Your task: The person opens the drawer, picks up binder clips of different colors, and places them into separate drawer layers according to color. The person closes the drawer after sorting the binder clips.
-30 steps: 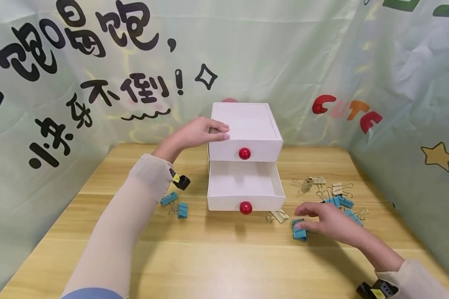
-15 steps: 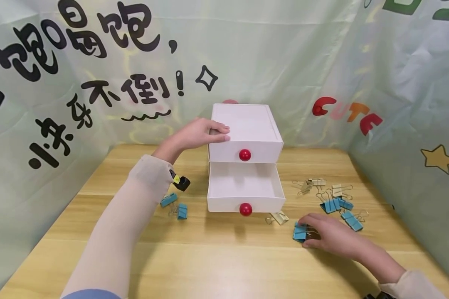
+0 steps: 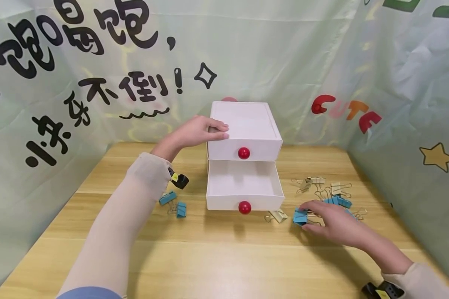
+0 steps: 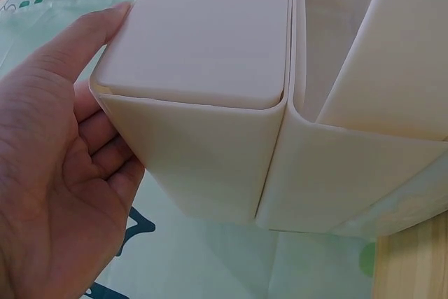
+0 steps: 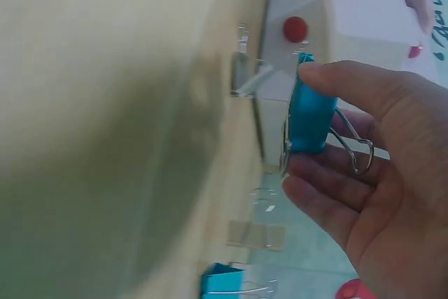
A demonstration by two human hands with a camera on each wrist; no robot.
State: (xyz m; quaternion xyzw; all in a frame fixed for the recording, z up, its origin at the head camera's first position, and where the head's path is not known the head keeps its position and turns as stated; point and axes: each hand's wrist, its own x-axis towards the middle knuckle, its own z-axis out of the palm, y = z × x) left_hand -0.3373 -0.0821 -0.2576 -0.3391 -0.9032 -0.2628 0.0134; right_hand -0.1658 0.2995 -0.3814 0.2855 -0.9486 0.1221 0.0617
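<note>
A small white two-drawer box (image 3: 245,120) with red knobs stands at the middle of the table. Its lower drawer (image 3: 243,178) is pulled out and looks bare inside. On the box's top left edge rests my left hand (image 3: 198,132), its thumb near the front edge in the left wrist view (image 4: 66,145). My right hand (image 3: 340,224) pinches a blue binder clip (image 5: 312,117) between thumb and fingers, raised off the table right of the drawer. Its wire handles (image 5: 355,146) point toward the palm.
Right of the box lie several cream (image 3: 316,180) and blue binder clips (image 3: 338,201). One cream clip (image 3: 278,215) sits by the drawer's front corner. Two blue clips (image 3: 167,197) lie left of the box. Printed cloth (image 3: 164,41) hangs behind the wooden table (image 3: 224,261).
My right hand has moved onto the nearest blue binder clip, taken hold of it and lifted it slightly. My left hand stays on the box.
</note>
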